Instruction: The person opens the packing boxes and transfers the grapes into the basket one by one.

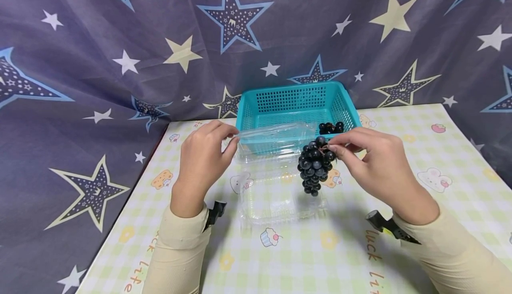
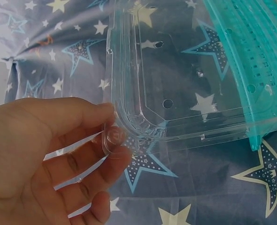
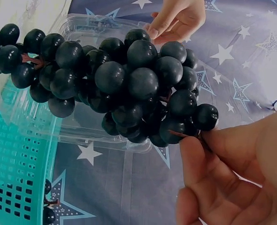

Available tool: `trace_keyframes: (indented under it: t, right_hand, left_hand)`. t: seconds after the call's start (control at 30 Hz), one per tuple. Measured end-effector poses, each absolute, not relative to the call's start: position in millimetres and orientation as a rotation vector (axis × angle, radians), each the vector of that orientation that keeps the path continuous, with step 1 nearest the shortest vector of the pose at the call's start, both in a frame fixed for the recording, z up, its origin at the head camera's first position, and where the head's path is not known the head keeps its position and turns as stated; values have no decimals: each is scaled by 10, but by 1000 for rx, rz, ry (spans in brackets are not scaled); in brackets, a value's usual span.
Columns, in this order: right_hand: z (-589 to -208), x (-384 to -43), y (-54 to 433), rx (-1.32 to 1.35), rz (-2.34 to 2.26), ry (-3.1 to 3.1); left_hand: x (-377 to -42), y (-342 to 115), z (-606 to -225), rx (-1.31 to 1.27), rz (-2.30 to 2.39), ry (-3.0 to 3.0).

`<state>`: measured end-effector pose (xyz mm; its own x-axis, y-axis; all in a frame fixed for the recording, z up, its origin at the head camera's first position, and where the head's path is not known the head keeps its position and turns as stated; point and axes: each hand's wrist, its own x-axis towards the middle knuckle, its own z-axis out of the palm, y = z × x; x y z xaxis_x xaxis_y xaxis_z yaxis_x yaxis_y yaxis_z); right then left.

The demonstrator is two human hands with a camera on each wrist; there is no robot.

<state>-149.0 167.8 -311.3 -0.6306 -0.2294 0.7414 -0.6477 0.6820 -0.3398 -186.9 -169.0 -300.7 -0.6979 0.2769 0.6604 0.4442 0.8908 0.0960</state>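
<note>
My right hand pinches the stem of a bunch of dark grapes, which hangs over the right side of a clear plastic clamshell box. In the right wrist view the bunch fills the middle, with thumb and fingertip at its stem. My left hand pinches the corner of the box's raised lid between thumb and fingers. The left wrist view shows the lid's corner tab between those fingertips. The lower half of the box lies on the table with its lid tilted up.
Behind the box stands a teal plastic basket with more dark grapes at its front right corner. A patterned checked cloth covers the table. A dark star-printed curtain hangs at the back and left.
</note>
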Motion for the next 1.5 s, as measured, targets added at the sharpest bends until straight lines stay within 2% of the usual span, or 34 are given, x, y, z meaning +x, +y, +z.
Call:
trace_keyframes:
  t: [1.5]
  right_hand:
    - [-3012, -1615, 1843, 536, 871, -2085]
  left_hand:
    - [-1880, -1688, -2999, -507, -343, -2360]
